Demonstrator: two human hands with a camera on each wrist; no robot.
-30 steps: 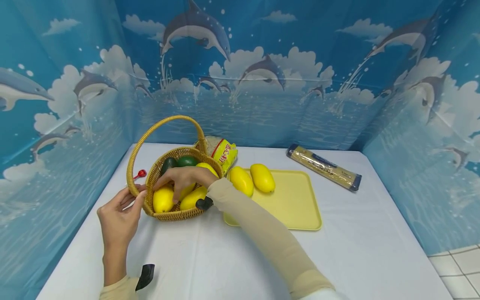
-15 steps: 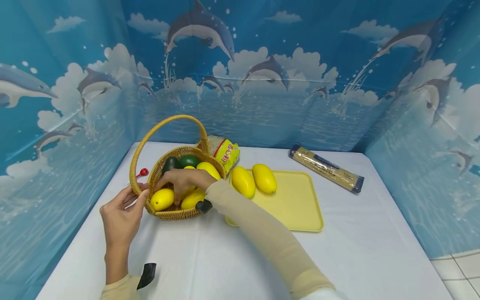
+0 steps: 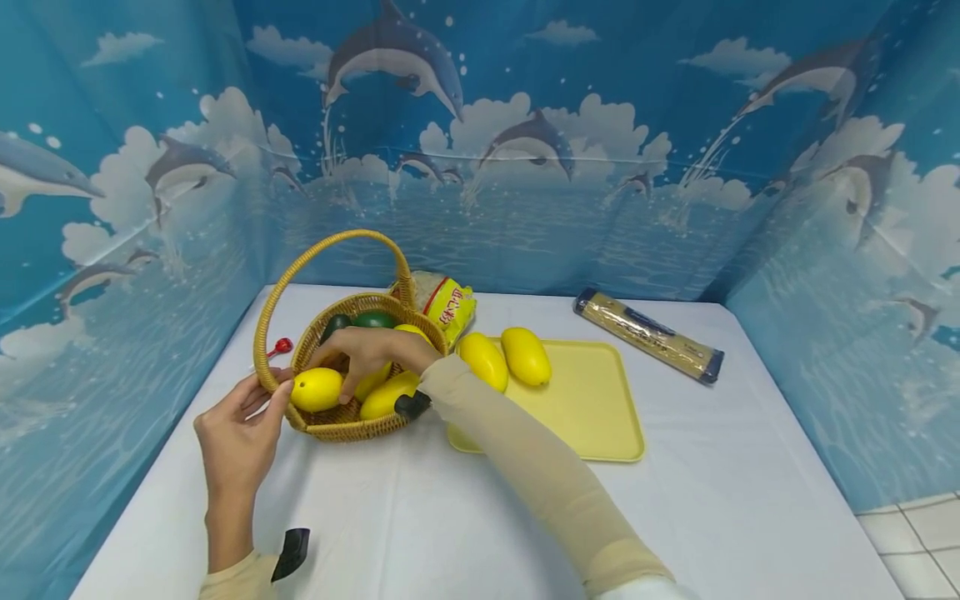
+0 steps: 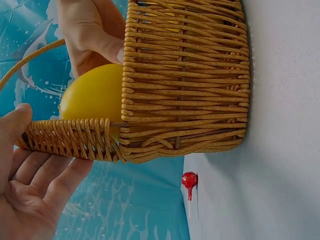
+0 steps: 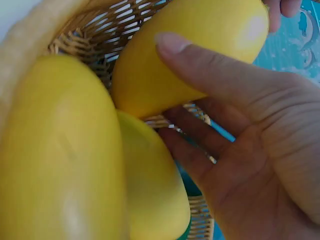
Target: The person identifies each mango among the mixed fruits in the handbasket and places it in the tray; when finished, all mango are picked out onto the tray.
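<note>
- Left hand (image 3: 238, 432) pinches the handle (image 3: 360, 234) at the basket's (image 3: 352, 431) eight o'clock, presumably steadying it.
- Right hand (image 3: 369, 350) grips a yellow fruit (image 3: 318, 389) there between thumb and fingers.
- I'd call this shifting fruit; next wants clearing the handle.

The leftmost yellow fruit (image 3: 317, 390) has risen and shifted left: a second ago it sat down inside the wicker basket (image 3: 352, 432); now, turned more sideways, it reaches over the left rim beside the left hand (image 3: 238, 435). The right hand (image 3: 367, 350) has lifted slightly with it.
</note>
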